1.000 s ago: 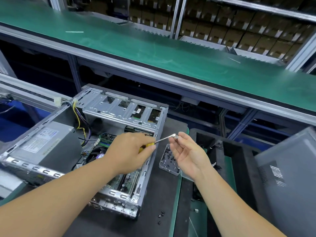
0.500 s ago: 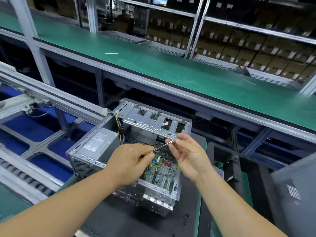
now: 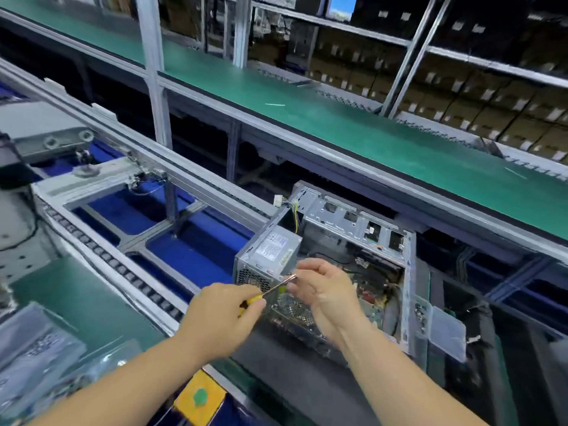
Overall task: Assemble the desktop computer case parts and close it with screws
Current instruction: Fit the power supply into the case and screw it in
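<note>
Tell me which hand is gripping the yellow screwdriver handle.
The left hand grips the yellow handle; the right hand only pinches at the screwdriver's metal tip.

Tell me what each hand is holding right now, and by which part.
The left hand grips the screwdriver by its yellow handle. The right hand has its fingertips at the tip of the shaft; whether they pinch a screw there cannot be told.

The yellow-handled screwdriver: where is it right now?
In the head view, lower centre: the yellow-handled screwdriver is gripped by the left hand, its tip at the right hand's fingers, before the open grey computer case.
</note>
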